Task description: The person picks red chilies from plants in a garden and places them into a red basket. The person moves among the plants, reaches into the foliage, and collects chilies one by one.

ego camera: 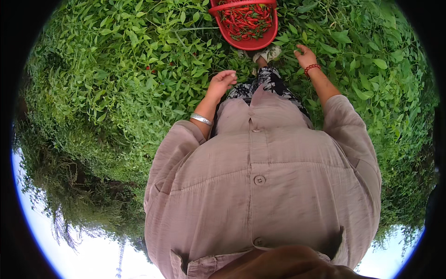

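My left hand [223,82], with a silver bangle at the wrist, hangs over the plants beside my patterned trousers. Its fingers are curled, and whether anything is between them cannot be told. My right hand [306,57], with a red bead bracelet [312,69], is held over the leaves with thumb and fingers apart and nothing seen in it. Between and beyond the hands stands a red plastic basket [248,44] with a handle, holding many red chili peppers [246,19] mixed with some green bits.
Dense green pepper plants [156,59] surround me on both sides. A few red peppers [150,69] show among the leaves on the left. A light-coloured shoe [270,54] is by the basket's near end. Darker bushes [87,181] stand farther off.
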### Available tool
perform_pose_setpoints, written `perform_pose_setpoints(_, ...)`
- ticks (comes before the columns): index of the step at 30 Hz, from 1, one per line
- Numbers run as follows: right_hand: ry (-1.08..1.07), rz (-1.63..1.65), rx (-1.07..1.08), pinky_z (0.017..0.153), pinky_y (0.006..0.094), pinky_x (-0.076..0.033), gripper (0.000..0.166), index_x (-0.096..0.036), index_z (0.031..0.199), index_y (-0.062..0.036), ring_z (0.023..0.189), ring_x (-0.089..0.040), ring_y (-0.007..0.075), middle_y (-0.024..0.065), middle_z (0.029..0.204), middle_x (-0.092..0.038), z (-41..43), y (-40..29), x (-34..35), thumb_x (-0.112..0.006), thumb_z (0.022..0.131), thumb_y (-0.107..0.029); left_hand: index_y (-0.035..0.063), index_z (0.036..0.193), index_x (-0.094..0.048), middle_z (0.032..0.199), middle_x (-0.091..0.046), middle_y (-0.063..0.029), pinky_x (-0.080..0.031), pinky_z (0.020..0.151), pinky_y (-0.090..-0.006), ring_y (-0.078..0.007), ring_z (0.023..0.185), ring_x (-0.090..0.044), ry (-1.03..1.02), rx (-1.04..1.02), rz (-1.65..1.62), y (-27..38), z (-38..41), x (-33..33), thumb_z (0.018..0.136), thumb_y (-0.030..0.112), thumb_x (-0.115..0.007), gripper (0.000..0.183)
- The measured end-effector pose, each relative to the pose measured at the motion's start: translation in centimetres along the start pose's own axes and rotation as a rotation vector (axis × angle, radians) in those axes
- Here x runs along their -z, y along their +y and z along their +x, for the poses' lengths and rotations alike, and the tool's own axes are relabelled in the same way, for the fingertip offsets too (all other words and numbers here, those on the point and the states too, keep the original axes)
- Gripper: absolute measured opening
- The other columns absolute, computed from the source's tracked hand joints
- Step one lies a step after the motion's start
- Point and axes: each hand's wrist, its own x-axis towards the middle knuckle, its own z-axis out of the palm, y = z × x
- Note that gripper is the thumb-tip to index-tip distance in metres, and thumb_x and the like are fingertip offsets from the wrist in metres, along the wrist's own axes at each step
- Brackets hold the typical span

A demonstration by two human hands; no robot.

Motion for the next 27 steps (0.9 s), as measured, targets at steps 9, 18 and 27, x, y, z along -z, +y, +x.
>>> perform_pose_setpoints(9, -0.057, -0.865, 0.018, 0.074, 0.0323, -0.041, 0.027, -0.055, 0.098, -0.0108, 0.087, -0.052, 0.0257, 0.0105, 0.102, -0.052, 22.1, 8.8, 5.8, -0.037, 0.080, -0.022, 0.0077, 0.099, -0.051, 0.087, -0.057, -0.0013, -0.037, 0.064, -0.0188, -0.0075, 0.077, -0.053, -0.009, 0.049, -0.241, -5.1, 3.5, 0.9, 0.079, 0.019, -0.050, 0.024)
perform_pose_setpoints(18, -0.423, -1.043, -0.352, 0.087, 0.0348, -0.034, 0.054, -0.045, 0.108, -0.0004, 0.105, -0.041, 0.0279, 0.0169, 0.114, -0.041, 22.3, 4.3, 2.7, -0.048, 0.074, -0.042, 0.0052, 0.099, -0.050, 0.087, -0.056, -0.0021, -0.037, 0.065, -0.0194, -0.0090, 0.078, -0.052, -0.079, 0.063, -0.366, -7.5, 6.8, -0.2, 0.080, 0.016, -0.049, 0.022)
perform_pose_setpoints(27, -0.217, -0.304, -0.150, 0.071, 0.0279, -0.040, 0.030, -0.053, 0.091, -0.0011, 0.076, -0.052, 0.0165, 0.0059, 0.087, -0.056, 17.0, 9.6, 2.1, -0.055, 0.074, -0.026, 0.0056, 0.099, -0.050, 0.089, -0.056, -0.0028, -0.038, 0.067, -0.0198, -0.0094, 0.079, -0.051, -0.059, 0.078, -0.347, -6.7, 6.7, -0.1, 0.080, 0.016, -0.048, 0.023)
